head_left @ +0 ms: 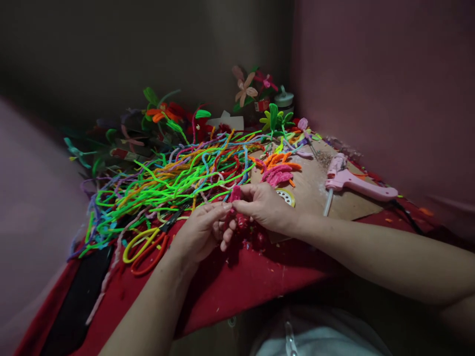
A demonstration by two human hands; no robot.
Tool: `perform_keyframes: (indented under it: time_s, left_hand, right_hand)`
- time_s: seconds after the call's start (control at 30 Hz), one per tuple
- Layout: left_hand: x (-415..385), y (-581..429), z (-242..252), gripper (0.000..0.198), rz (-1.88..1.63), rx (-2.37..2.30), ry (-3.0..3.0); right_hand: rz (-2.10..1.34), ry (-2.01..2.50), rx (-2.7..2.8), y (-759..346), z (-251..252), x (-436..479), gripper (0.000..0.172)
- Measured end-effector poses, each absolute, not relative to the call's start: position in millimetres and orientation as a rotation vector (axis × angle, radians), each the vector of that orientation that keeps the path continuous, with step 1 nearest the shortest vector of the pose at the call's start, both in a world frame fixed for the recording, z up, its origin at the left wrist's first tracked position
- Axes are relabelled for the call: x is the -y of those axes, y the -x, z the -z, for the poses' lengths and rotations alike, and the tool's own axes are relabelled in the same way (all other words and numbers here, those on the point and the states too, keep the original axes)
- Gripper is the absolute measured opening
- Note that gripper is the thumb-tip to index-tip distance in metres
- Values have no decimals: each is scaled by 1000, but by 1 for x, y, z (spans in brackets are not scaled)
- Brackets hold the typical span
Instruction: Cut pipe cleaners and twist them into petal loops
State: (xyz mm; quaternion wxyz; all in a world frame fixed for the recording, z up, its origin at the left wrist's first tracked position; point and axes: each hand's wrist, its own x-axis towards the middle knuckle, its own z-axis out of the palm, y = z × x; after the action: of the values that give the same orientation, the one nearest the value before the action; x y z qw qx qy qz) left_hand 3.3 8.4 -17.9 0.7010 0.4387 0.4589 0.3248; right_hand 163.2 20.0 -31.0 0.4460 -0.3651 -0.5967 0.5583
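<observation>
Between my two hands, above the front of the red-covered table, is a dark pink pipe-cleaner petal. My left hand pinches its lower end with thumb and forefinger, the other fingers curled beneath. From the right, my right hand closes thumb and forefinger on the same piece. Just beyond my right hand lie pink looped petals and orange petals on a cardboard sheet. A roll of tape or spool with a yellow rim shows partly behind the right hand.
A heap of coloured pipe cleaners spreads left and behind. Scissors with yellow and red handles lie near my left forearm. A pink glue gun rests on the cardboard. Finished pipe-cleaner flowers stand at the back. Walls close both sides.
</observation>
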Motion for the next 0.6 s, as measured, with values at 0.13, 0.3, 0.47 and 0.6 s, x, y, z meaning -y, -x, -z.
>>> perform_keyframes:
  time_s: [0.13, 0.3, 0.47, 0.6]
  left_hand:
    - [-4, -5, 14, 17, -725, -1035, -977]
    - [6, -12, 13, 16, -852, -1290, -1346]
    - [6, -12, 27, 12, -938, -1603, -2412]
    - [2, -7, 35, 16, -881, -1618, -2710]
  right_hand:
    - [-1218, 874, 1588, -164, 30, -17, 13]
    - [-1180, 915, 1561, -163, 30, -15, 13]
    - [-1562, 1022, 1224, -158, 32, -21, 20]
    - [-1946, 1006, 805, -157, 30, -27, 20]
